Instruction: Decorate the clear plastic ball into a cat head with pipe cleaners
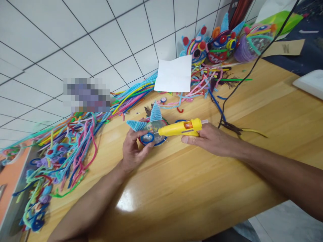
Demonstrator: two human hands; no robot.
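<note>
My right hand (205,136) is wrapped round a yellow hot glue gun (180,127), a clear glue stick poking out of its back end. Its nozzle points left, at a clear rounded craft piece (159,138); whether it touches cannot be made out. My left hand (136,143) grips that piece from the left, thumb and fingers about a blue pipe-cleaner ring (147,137) on its near side. Two light-blue fuzzy cones (155,113) stick up from the piece like ears. Part of its left side is hidden by my fingers.
Many coloured pipe cleaners (136,94) lie along the tiled wall, with a white paper (174,74) over some. Decorated craft figures (222,43) stand at the back right. A black cord (248,72) hangs down near pliers (232,127). A white object (310,84) sits at the right edge.
</note>
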